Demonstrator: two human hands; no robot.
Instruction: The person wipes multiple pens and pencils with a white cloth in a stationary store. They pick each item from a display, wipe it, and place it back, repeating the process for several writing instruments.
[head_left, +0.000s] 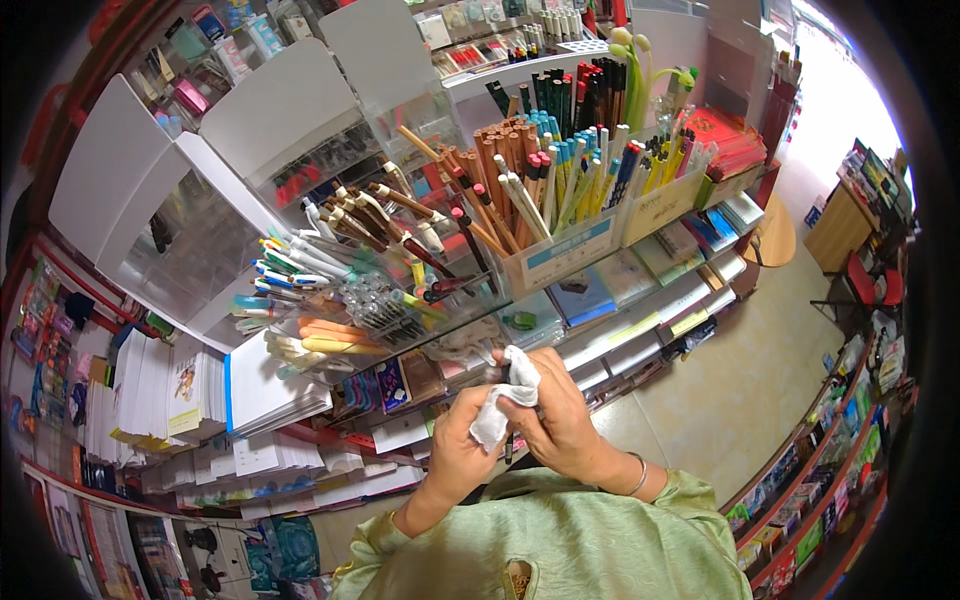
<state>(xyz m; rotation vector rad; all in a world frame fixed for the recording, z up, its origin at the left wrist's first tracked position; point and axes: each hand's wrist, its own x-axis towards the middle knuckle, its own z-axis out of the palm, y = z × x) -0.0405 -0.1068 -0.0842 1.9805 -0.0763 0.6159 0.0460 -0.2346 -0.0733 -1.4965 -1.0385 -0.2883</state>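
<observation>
Both my hands are together at the shelf front, near the middle of the view. My left hand (461, 442) grips the lower end of a crumpled white cloth (491, 421). The cloth's upper end lies in my right hand (559, 424), which wears a silver bangle (640, 474) at the wrist. A thin dark pen-like item (509, 448) sticks out below the cloth between my hands; the rest of it is hidden. Beyond my hands, clear holders carry pens (300, 259), brown-and-white pens (367, 214) and wooden pencils (510, 142).
A greyish crumpled cloth (465, 341) lies just beyond my hands. Notebooks (577, 296) fill the shelf under the pencil holders. Paper pads (281, 382) stand at the left. Red packets (727, 142) are stacked at the right. Lower right, curved shelves (817, 480) border the floor aisle (720, 382).
</observation>
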